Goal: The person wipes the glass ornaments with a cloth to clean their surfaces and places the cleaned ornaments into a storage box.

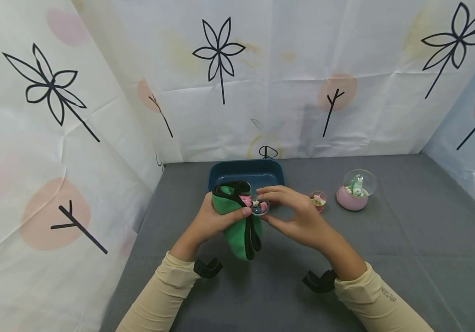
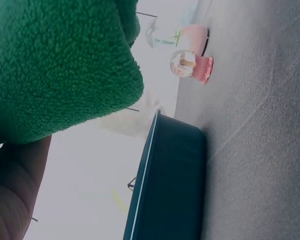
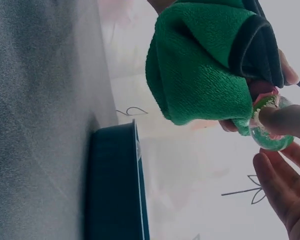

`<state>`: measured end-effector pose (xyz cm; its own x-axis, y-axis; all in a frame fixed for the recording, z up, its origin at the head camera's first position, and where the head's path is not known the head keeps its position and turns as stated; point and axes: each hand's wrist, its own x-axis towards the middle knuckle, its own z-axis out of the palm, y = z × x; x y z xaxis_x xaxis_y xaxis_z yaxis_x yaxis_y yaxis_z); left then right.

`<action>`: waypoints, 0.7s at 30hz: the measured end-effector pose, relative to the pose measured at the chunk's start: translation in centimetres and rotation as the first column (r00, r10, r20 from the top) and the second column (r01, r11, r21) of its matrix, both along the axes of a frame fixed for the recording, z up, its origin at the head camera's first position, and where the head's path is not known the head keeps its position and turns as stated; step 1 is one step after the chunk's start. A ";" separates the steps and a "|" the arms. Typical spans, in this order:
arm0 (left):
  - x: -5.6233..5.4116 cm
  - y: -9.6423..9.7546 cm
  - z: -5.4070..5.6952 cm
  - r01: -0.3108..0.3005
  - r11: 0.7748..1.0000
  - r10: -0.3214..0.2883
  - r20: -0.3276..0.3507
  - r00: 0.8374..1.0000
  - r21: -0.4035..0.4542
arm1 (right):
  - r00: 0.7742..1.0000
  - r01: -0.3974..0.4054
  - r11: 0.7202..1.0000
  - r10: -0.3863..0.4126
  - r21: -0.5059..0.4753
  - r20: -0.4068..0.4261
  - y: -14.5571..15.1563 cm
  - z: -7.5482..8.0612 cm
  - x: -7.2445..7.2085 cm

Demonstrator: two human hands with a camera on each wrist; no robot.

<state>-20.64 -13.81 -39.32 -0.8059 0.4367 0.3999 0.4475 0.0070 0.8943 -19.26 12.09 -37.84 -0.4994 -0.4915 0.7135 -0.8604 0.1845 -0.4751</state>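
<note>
My left hand (image 1: pixel 210 221) grips a folded green cloth (image 1: pixel 234 240) with dark edging. Held against the cloth is a small snow globe (image 1: pixel 259 207) with a pink base and a clear dome, its figures showing inside; the left thumb lies at the dome's edge. From the other side my right hand (image 1: pixel 304 221) pinches the dome between thumb and fingers. In the right wrist view the snow globe (image 3: pixel 272 142) sits between those fingertips, its base partly hidden by the green cloth (image 3: pixel 200 85). The left wrist view is largely filled by the cloth (image 2: pixel 65 65).
Behind the hands stands a dark blue basin (image 1: pixel 246 164) on the grey table (image 1: pixel 387 276). To the right are another small snow globe (image 1: pixel 318 201) and a larger one with a pink base (image 1: pixel 351 199). A patterned white curtain (image 1: pixel 283 92) closes off the back.
</note>
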 end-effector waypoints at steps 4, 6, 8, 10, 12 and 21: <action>0.1 -0.1 0.1 0.031 0.999 -0.031 -0.017 0.999 0.008 | 1.000 -0.024 1.000 0.024 0.008 0.008 -0.1 0.0 0.1; 0.1 -0.1 0.2 0.038 0.999 -0.038 -0.018 0.999 0.004 | 0.999 -0.029 0.999 0.028 0.015 0.040 -0.1 0.0 0.2; 0.1 -0.1 0.2 0.035 0.999 -0.035 -0.013 0.999 -0.010 | 0.996 -0.018 1.000 0.016 0.022 0.083 -0.1 -0.1 0.2; 0.1 -0.1 0.2 0.027 0.999 -0.027 -0.010 1.000 -0.033 | 0.991 0.005 0.999 -0.010 0.037 0.135 0.0 -0.1 0.3; 0.0 0.0 0.2 0.019 0.998 -0.019 -0.008 1.000 -0.052 | 0.983 0.028 0.998 -0.036 0.048 0.178 0.1 -0.1 0.3; 0.1 0.1 0.2 0.003 0.999 -0.003 -0.017 1.000 -0.032 | 0.982 0.065 0.998 -0.065 0.004 0.176 0.1 0.0 0.1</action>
<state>-20.59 -13.71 -39.16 -0.7977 0.4520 0.3991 0.4626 0.0341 0.8859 -19.15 12.16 -37.89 -0.6481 -0.4527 0.6125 -0.7495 0.2365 -0.6183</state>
